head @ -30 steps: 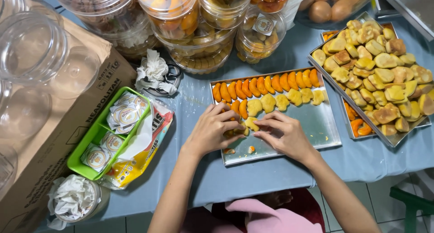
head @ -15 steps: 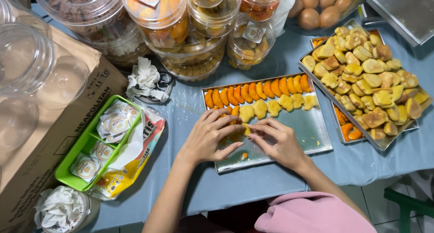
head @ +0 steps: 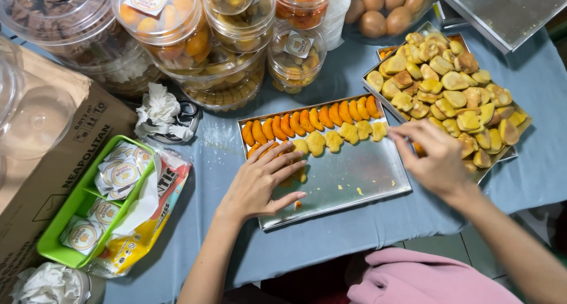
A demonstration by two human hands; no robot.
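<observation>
Currently: left hand laid flat, released, on the tray's left end, fingertips at the cookie rows, which run left to right. Right hand, fingers loosely curled, grip empty, is held nearer the heaped tray, at the rows' right end.

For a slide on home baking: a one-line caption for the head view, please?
Left hand rests on cookies in a metal tray; right hand reaches toward a heaped cookie tray.
</observation>
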